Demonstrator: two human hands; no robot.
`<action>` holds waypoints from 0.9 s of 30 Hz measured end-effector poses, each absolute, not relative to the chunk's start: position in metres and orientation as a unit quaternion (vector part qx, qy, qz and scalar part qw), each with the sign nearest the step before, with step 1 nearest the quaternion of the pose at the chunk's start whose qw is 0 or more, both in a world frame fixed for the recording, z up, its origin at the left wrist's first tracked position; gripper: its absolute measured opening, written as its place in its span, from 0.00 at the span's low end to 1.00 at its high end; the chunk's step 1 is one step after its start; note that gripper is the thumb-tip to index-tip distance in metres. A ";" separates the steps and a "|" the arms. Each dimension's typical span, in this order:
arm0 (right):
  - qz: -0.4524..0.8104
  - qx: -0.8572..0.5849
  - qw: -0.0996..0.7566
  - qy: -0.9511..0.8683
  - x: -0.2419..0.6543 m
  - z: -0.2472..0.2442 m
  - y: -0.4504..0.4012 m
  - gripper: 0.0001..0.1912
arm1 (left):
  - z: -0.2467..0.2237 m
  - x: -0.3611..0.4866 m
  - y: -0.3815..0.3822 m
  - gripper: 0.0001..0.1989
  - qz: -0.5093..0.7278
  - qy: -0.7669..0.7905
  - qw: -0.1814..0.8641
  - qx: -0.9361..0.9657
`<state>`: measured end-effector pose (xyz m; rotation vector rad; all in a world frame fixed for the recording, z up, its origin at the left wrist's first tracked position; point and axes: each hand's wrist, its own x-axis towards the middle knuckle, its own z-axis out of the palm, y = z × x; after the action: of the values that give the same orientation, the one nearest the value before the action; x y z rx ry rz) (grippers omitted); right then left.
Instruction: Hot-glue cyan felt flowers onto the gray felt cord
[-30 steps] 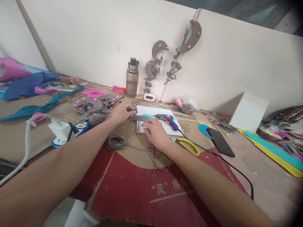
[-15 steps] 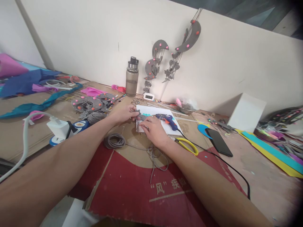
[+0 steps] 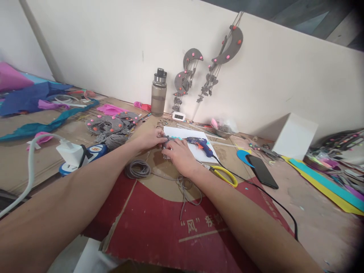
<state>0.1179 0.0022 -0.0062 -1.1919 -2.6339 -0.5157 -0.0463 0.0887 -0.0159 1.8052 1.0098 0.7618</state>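
Note:
My left hand has its fingertips closed on a small grey felt piece at the left edge of a white sheet. My right hand bends over the same piece from the right, fingers pressed down on it. The hands hide most of its shape. On the sheet, right of my hand, lies a dark blue glue gun with an orange trigger. Yellow-handled scissors rest by my right wrist. Between my forearms are a coil of grey cord and a loose tangle of cord.
A water bottle and a small digital clock stand at the back. Grey moon garlands hang on the wall. A black phone lies right. The glue gun's cable runs past my right forearm. A power strip with a white charger is left.
My right hand has shifted slightly left, closer to my left fingertips, and its fingers now press lower over the grey felt. The hanging garland on the right has swung a little.

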 end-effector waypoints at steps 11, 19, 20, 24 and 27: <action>-0.103 -0.455 0.193 -0.863 0.125 -0.011 0.001 0.10 | -0.009 -0.045 0.084 0.08 0.288 0.433 0.412 0.748; -0.067 -0.465 0.243 -0.848 0.132 -0.012 0.000 0.09 | -0.008 -0.044 0.083 0.06 0.291 0.450 0.426 0.729; -0.066 -0.468 0.243 -0.847 0.132 -0.013 0.000 0.09 | -0.007 -0.044 0.082 0.05 0.293 0.452 0.417 0.732; -0.064 -0.480 0.232 -0.843 0.133 -0.013 0.000 0.08 | -0.006 -0.045 0.082 0.05 0.289 0.462 0.363 0.756; -0.064 -0.487 0.220 -0.843 0.134 -0.013 -0.001 0.09 | -0.007 -0.046 0.085 0.05 0.301 0.455 0.342 0.765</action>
<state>0.1340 -0.0012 -0.0126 -1.3481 -2.3308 -0.1760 -0.0464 0.0847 -0.0070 1.9903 1.1824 0.7814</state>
